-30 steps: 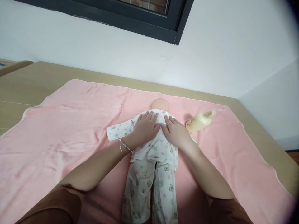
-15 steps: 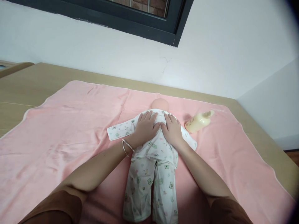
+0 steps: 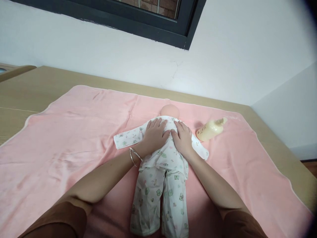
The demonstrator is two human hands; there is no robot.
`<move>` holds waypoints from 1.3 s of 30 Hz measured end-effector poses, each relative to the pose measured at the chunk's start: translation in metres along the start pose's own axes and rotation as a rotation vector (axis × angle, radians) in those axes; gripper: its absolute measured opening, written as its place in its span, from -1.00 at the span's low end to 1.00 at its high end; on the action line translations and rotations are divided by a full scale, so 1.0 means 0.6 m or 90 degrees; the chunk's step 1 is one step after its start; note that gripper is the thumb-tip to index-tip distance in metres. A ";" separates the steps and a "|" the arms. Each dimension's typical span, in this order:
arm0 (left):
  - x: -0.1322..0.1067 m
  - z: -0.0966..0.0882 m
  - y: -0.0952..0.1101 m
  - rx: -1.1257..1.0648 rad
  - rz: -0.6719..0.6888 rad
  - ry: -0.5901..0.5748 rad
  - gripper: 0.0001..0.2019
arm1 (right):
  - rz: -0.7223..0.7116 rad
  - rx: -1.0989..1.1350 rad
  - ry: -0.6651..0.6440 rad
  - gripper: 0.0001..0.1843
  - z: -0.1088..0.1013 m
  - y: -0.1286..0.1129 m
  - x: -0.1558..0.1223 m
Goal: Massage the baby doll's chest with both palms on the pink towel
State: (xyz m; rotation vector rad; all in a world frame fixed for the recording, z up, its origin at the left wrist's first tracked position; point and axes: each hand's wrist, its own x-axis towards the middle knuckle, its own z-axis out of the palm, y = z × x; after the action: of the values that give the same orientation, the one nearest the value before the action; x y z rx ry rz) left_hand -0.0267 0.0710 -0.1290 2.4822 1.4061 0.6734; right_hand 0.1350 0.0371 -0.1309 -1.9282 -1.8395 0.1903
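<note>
A baby doll (image 3: 162,172) in white printed pyjamas lies on a pink blanket (image 3: 61,138), its bare head (image 3: 169,110) pointing away from me. My left hand (image 3: 154,136) lies flat on the doll's upper body, fingers stretched out; a thin bracelet circles that wrist. My right hand (image 3: 182,138) rests flat beside it on the doll's right side, fingers together and extended. Both thumbs nearly meet at the middle. The doll's sleeves stick out to either side.
A cream-coloured lotion bottle (image 3: 211,129) lies on its side on the blanket just right of the doll. The blanket covers a wooden surface (image 3: 37,82) against a white wall. A dark window frame (image 3: 148,23) runs above.
My right hand has slid a little left and inward on the doll, uncovering its right sleeve. The left hand stays in place.
</note>
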 end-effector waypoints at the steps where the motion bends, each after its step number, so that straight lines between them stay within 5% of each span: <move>1: 0.000 0.000 0.000 -0.003 0.000 0.001 -0.46 | 0.003 0.014 0.009 -0.42 0.002 0.002 0.000; 4: 0.001 -0.001 0.001 -0.025 0.000 0.007 -0.47 | -0.013 0.088 0.060 -0.46 0.005 0.009 -0.002; 10: 0.008 0.010 -0.010 -0.084 -0.029 0.020 -0.56 | -0.191 0.241 0.180 -0.49 0.003 0.009 -0.008; 16: 0.009 0.031 -0.027 -0.089 0.030 0.101 -0.62 | -0.138 0.083 0.001 -0.44 -0.004 -0.008 -0.007; 20: 0.010 0.025 -0.022 -0.121 -0.003 0.099 -0.57 | -0.135 0.044 0.033 -0.39 -0.013 -0.018 -0.014; 25: 0.013 0.017 -0.017 -0.188 -0.026 0.091 -0.50 | -0.182 -0.001 -0.066 -0.34 -0.020 -0.028 -0.019; 31: 0.013 0.022 -0.022 -0.217 -0.036 0.114 -0.51 | -0.163 0.013 0.066 -0.34 -0.018 -0.023 -0.019; 35: 0.014 0.022 -0.019 -0.228 -0.049 0.118 -0.51 | -0.169 -0.017 -0.043 -0.34 -0.014 -0.032 -0.020; 39: 0.015 0.024 -0.020 -0.210 -0.033 0.129 -0.52 | -0.164 -0.017 -0.052 -0.35 -0.013 -0.037 -0.018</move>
State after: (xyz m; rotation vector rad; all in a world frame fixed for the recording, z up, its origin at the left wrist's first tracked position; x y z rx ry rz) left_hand -0.0249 0.0853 -0.1436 2.1642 1.2935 1.0751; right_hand 0.1171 0.0245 -0.1174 -1.7022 -2.1321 0.1619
